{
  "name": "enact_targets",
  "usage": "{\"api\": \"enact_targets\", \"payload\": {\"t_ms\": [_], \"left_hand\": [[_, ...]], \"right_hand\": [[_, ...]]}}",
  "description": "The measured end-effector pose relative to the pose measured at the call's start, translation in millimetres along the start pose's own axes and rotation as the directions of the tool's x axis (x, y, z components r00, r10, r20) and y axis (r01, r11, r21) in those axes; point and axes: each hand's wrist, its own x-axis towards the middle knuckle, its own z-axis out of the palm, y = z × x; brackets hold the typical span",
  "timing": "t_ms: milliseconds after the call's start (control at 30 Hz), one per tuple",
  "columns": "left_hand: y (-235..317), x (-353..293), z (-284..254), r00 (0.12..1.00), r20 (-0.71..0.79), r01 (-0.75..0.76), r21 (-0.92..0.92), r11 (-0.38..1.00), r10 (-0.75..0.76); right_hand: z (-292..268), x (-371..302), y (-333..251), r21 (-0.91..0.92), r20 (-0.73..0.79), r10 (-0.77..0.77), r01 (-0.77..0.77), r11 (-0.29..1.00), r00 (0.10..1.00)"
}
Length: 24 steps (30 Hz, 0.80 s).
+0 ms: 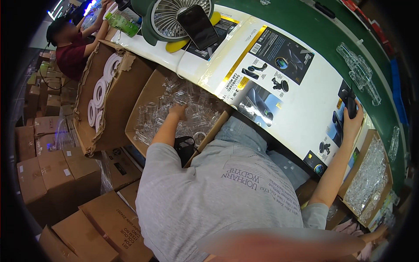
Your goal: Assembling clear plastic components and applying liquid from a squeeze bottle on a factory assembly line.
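My left hand [178, 112] reaches down among clear plastic parts [163, 102] in an open cardboard box [142, 94] to the left of my lap. Its fingers are partly lost among the parts, and I cannot tell whether they grip one. At the right end of the worktop, my right hand [354, 121] is closed around a small black object [349, 104], whose exact kind does not show. Farther back on the green surface, past this hand, lies a long clear plastic part [361, 74].
A green fan [174, 19] and a black phone [197, 27] stand on the printed board [297, 102]. White rings [99, 92] fill a carton at left. More clear parts fill a box [370, 174] at right. Another person [72, 54] sits at far left; stacked cartons [48, 174] stand below.
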Motion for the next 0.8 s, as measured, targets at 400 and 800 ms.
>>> {"api": "enact_targets", "payload": {"t_ms": [400, 800], "left_hand": [[5, 54, 52, 0.987, 0.037, 0.162, -0.146, 0.976, -0.158], [56, 61, 31, 0.956, 0.256, -0.074, -0.253, 0.965, 0.14]], "right_hand": [[4, 1, -8, 0.043, 0.04, 0.044, -0.046, 0.998, 0.998], [-4, 0, -8, 0.021, 0.062, 0.104, -0.106, 0.994, 0.993]]}}
